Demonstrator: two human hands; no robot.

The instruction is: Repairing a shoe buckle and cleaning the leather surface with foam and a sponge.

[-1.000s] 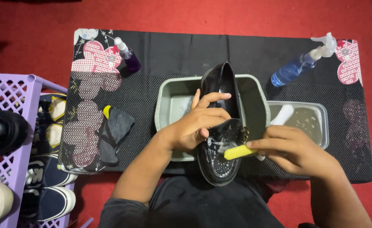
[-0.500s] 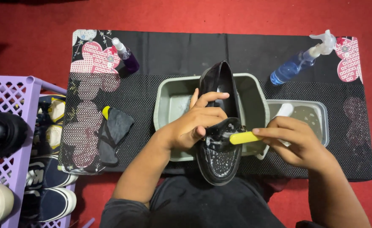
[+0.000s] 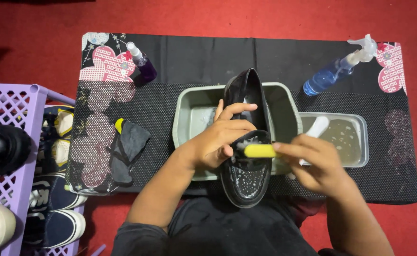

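A red carpet (image 3: pixel 265 16) covers the floor, and on it lies a long black mat (image 3: pixel 194 52) with pink flower patterns at its corners; a dotted black mesh covers the front part of it. At the left edge stands a purple plastic rack (image 3: pixel 9 102) with a black shoe and a white shoe in it, and more sneakers (image 3: pixel 57 213) lie on the floor just beside it.

In the middle of the mat sits a grey basin (image 3: pixel 189 118). To its right, touching it, is a smaller clear tray (image 3: pixel 355 142) with cloudy water, and a white handle lies in this tray. A black loafer (image 3: pixel 246 142) lies across the basin with its toe toward the person, and the toe is wet with white foam. The left hand (image 3: pixel 218 140) wraps around the side of the loafer, the fingers curled over the opening and the thumb underneath. The right hand (image 3: pixel 317 163) pinches the yellow handle of a brush (image 3: pixel 258 150) between thumb and fingers, and the brush head touches the top of the loafer near the opening.

A dark cloth (image 3: pixel 125 147) with a yellow piece lies on the mat to the left of the basin. A blue spray bottle (image 3: pixel 336 68) lies at the far right, and a small purple spray bottle (image 3: pixel 142 64) lies at the far left.
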